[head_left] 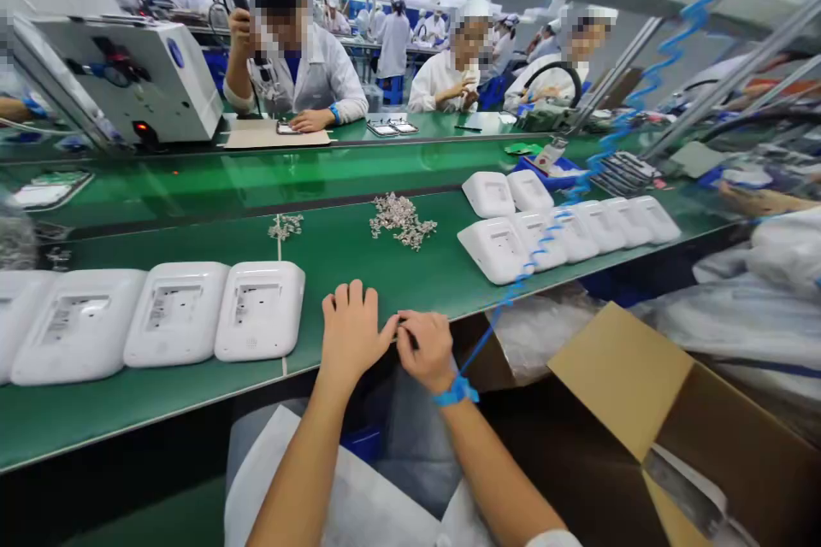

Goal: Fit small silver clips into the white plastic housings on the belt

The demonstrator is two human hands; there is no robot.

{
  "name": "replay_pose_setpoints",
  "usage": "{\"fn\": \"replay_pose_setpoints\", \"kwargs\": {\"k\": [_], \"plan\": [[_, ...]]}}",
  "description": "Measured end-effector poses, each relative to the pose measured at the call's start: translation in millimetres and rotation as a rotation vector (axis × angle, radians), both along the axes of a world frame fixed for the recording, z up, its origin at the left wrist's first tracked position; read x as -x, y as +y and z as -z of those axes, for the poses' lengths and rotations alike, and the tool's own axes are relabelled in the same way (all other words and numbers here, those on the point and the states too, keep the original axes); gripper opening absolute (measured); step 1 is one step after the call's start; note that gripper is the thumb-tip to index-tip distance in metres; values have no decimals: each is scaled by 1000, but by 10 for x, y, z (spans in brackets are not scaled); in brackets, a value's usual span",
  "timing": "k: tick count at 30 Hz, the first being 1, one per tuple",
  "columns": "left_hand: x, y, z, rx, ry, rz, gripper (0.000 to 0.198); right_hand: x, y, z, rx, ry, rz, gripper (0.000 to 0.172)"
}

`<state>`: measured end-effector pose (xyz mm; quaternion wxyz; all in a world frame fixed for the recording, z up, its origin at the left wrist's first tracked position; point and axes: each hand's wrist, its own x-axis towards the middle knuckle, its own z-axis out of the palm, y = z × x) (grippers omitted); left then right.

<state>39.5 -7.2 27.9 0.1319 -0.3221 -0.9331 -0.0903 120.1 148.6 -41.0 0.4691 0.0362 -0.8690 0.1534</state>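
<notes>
At the near edge of the green table [385, 273], the left hand [351, 332] lies open and flat, while the right hand [427, 350] pinches what seems a small dark part against its thumb. White housings [260, 310] sit just left; a heap of small silvery parts [401, 222] lies beyond, then co-workers across the line.

Long green workbenches [385, 273] under bright factory lighting

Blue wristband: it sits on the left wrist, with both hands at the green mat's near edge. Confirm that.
Not the left. The head view shows the blue wristband on the right hand's wrist. Both it and the left hand are at the green mat's near edge.
</notes>
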Motion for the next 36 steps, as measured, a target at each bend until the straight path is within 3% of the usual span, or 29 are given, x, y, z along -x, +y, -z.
{"fn": "replay_pose_setpoints", "kwargs": {"k": [1,2,4,6,8,10,12,15,19,22,25,28,31,36], "plan": [[-27,-10,-9,3,1,1,43,23,114,-82,-34,-30,-17,9],[-46,-19,-22,8,2,1,43,56,257,-161,-23,19,69,13],[-56,-27,-39,18,7,-4,44,123,627,-291,39,69,392,21],[-41,-27,-39,18,12,-8,43,149,1024,-378,137,-4,670,41],[-23,-23,-27,8,14,-8,42,128,1306,-429,153,-136,725,49],[-16,-17,-12,-4,11,-3,42,94,1375,-458,111,-234,640,48],[-18,-13,2,-15,-5,3,44,83,1221,-491,60,-272,516,44],[-31,-22,13,-60,-33,15,57,136,726,-634,-57,-362,291,38],[-59,-66,-11,-129,-47,134,80,368,161,-1051,-219,-627,57,40],[-86,-94,-53,-110,-72,235,81,737,122,-1383,-135,-822,-6,46],[-106,-95,-90,-111,-94,235,72,1296,298,-1546,-137,-889,-2,36],[-121,-88,-109,-132,-115,189,69,1871,417,-1475,-272,-971,37,22],[-129,-88,-104,-162,-128,159,68,2239,405,-1287,-308,-1037,-9,17],[-75,-66,-76,-204,-140,196,70,2295,456,-1173,-319,-1054,-23,6]]}}
